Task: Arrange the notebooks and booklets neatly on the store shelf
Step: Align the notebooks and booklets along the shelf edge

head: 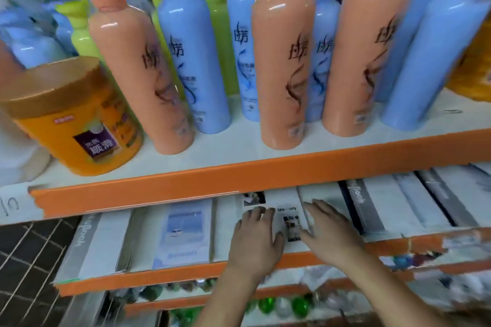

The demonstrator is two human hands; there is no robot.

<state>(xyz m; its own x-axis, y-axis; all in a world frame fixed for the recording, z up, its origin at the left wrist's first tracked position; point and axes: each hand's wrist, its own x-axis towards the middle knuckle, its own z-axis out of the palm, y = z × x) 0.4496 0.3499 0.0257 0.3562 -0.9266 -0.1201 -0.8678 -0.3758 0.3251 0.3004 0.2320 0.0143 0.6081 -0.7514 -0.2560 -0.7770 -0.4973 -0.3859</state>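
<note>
Notebooks and booklets lie flat in a row on the lower shelf (292, 257) with an orange front edge. In the middle is a white booklet (288, 210) with small photos and the word "memory". My left hand (255, 236) rests flat on its left part, fingers straight. My right hand (329, 228) lies flat on its right edge and the neighbouring booklet. Left of it lie a pale blue booklet (183, 236) and a grey-spined notebook (90, 244). More grey and white notebooks (385, 202) lie to the right.
The upper shelf (239, 175) hangs over the back of the booklets and carries tall orange, blue and green bottles (281, 66) and a yellow tub (71, 119). Below are shelves with small round items (300, 305). A tiled floor (26, 260) shows at the left.
</note>
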